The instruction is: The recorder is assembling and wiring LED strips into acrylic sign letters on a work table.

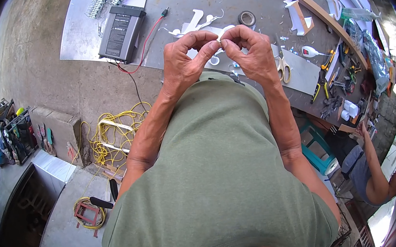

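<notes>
Over the near edge of the metal worktable (171, 10), my left hand (187, 59) and my right hand (252, 55) meet fingertip to fingertip. Both are closed in a pinch, thumb against forefinger. What they pinch is too small and too covered by the fingers to make out. Just beyond them lie a white cut-out piece (194, 21) and thin white wires. A roll of dark tape (246, 18) sits past my right hand. Scissors with cream handles (284, 70) rest to the right of that wrist, beside a flat grey plate (302, 73).
A grey power unit (122, 34) with a red lead stands at left. Pliers (319, 85), a small white bottle (311, 52) and other tools crowd the right side. Yellow cord (108, 138) tangles on the floor. Another person (367, 173) reaches to the table's right end.
</notes>
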A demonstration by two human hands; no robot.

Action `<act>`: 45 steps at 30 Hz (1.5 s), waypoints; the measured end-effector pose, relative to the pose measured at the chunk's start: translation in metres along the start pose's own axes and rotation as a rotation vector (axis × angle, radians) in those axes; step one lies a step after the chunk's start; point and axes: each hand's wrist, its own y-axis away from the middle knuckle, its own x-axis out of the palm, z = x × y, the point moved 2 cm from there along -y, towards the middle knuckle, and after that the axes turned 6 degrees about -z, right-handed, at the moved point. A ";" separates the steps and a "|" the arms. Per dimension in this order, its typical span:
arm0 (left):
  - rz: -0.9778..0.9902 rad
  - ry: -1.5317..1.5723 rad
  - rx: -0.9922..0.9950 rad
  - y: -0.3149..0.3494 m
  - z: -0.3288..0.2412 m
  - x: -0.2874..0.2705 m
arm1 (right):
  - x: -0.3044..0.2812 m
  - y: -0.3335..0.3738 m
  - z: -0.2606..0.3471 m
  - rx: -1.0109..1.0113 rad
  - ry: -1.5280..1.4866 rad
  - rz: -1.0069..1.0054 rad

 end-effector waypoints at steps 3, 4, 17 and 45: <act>0.001 0.054 -0.179 0.002 0.000 0.003 | 0.004 0.001 0.008 -0.066 0.203 -0.038; -0.006 0.053 -0.175 0.001 0.002 0.003 | 0.005 0.002 0.008 -0.072 0.201 -0.034; 0.218 0.282 -0.520 0.014 0.025 0.013 | 0.001 0.029 -0.012 0.072 0.157 0.031; 0.152 0.385 -0.495 0.003 0.034 0.005 | -0.006 0.017 -0.034 0.281 -0.384 0.115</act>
